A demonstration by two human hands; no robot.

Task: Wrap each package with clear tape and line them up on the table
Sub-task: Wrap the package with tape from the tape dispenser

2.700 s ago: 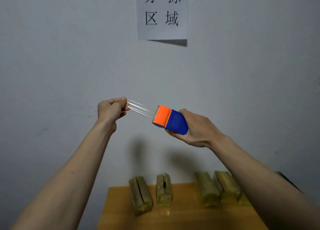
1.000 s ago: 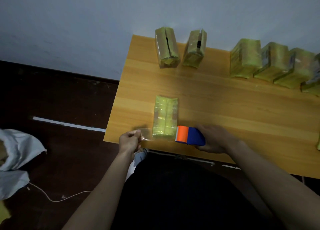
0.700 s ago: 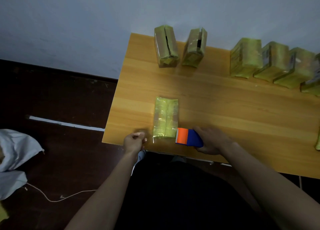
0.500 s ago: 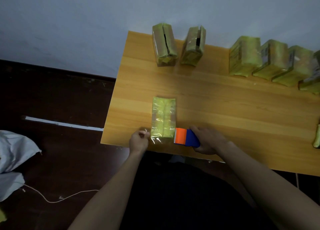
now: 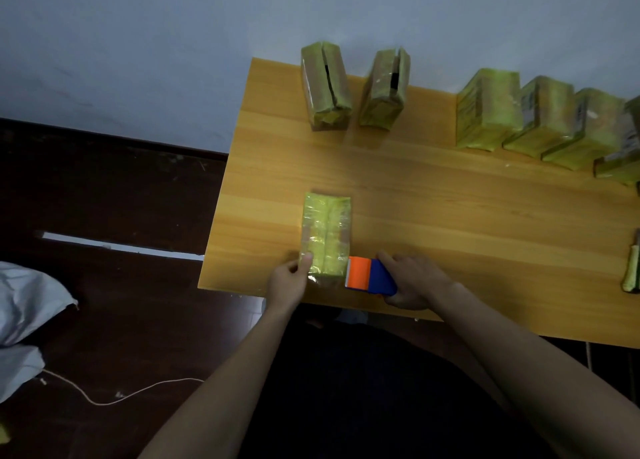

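Yellow package: lower middle of the surface, being taped.
Left hand: grip pinching the tape end against its near corner.
Right hand: grip grasping the dispenser.
Next: probably draw the tape round.

The table is pale orange wood with a straight grain showing, smooth and softly sheened where the light falls. On it the nearest package is yellow-green under a skin of clear film, crinkled and glossy, catching small white glints. The tape dispenser looks like hard plastic, orange at the front and blue behind, smooth with a dull shine. The packages along the back wear the same shiny wrap over what looks like brown card. The wall is matt painted plaster. The floor is dark and slightly scuffed. A white sack looks like crumpled woven cloth.
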